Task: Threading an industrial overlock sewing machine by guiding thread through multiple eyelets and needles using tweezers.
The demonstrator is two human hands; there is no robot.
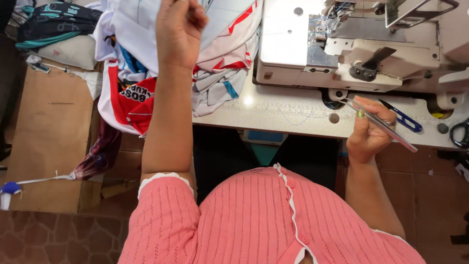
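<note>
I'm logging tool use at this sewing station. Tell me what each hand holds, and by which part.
The right hand pinches metal tweezers near their middle, between thumb and fingers. The left hand is raised, fingers closed; whether it holds anything cannot be told.

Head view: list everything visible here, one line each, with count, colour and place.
sewing machine: one, off-white, upper right on the table.
table: one, pale top, across the upper middle.
garment pile: one heap, white with red and blue, left end of the table.
tweezers: one pair, silver, in the right hand.
thread snips: one, blue handle, on the table beyond the tweezers.
scissors: one pair, black handles, right edge.
cardboard sheet: one, brown, on the floor at left.
left hand: raised and closed over the garment pile; what it pinches cannot be told.
right hand: fingers closed on the tweezers.
</note>
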